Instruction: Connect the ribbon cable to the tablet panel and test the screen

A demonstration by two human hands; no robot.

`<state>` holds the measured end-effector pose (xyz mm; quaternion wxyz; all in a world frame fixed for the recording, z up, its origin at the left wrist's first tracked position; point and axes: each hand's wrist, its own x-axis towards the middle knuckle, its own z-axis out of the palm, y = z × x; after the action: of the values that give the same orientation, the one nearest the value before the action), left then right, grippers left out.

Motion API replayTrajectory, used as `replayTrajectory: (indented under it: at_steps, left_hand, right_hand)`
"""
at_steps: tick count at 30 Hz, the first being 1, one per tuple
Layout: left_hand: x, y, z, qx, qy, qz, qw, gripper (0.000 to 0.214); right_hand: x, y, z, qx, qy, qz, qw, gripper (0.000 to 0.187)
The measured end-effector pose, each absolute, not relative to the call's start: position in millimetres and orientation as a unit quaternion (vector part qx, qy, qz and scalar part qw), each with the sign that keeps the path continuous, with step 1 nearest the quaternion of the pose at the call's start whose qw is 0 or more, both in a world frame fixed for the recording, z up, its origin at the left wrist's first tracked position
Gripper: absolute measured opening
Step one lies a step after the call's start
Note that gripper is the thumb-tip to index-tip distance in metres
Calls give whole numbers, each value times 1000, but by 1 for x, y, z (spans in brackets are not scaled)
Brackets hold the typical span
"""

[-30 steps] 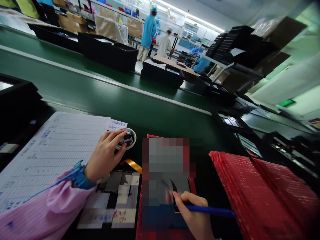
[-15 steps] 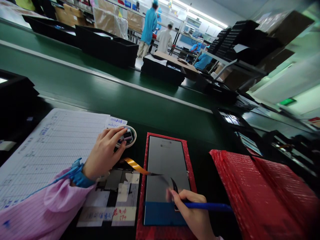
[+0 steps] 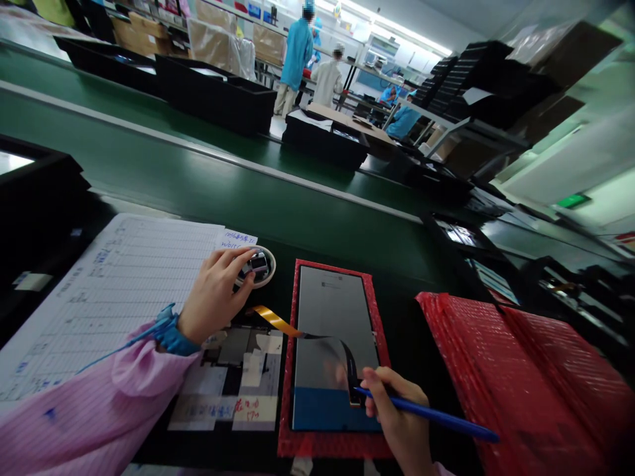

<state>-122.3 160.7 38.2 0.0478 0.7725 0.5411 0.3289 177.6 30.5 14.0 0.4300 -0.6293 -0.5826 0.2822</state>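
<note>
In the head view, my left hand [image 3: 215, 291] has its thumb and fingers bent around the near side of a small round white dish [image 3: 272, 268] with shiny metallic pieces inside. Between my right hand's [image 3: 397, 413] thumb and fingers is a blue pen-like tool [image 3: 441, 415], its tip touching the lower end of a black and orange flex cable [image 3: 278, 320]. The cable curves across a grey display panel [image 3: 330, 311] with a blue strip at its near end. Red bubble wrap [image 3: 380, 330] lies under the panel.
A printed form [image 3: 149, 264] lies left, near taped parts with handwritten labels [image 3: 255, 406]. More red bubble-wrap packs [image 3: 476, 357] lie right. Beyond runs a green conveyor [image 3: 208, 188] with black trays [image 3: 213, 96] on its far side. Several people [image 3: 297, 53] are in the background.
My right hand has tilted the blue tool, bringing its tip to the cable's lower end. The black cable section now lies lower over the panel. My left hand stays at the dish; the view shifted slightly.
</note>
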Motion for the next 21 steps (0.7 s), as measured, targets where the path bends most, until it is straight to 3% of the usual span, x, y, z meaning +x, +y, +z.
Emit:
replayTrajectory:
  at_steps: [6, 21]
  left_hand:
    - [-123, 161, 38, 772, 538, 335, 46, 37]
    - [-124, 162, 35, 771, 536, 342, 31, 37]
  right_hand:
    - [172, 33, 9, -639, -615, 213, 410, 48]
    - [167, 37, 13, -631, -640, 186, 397, 48]
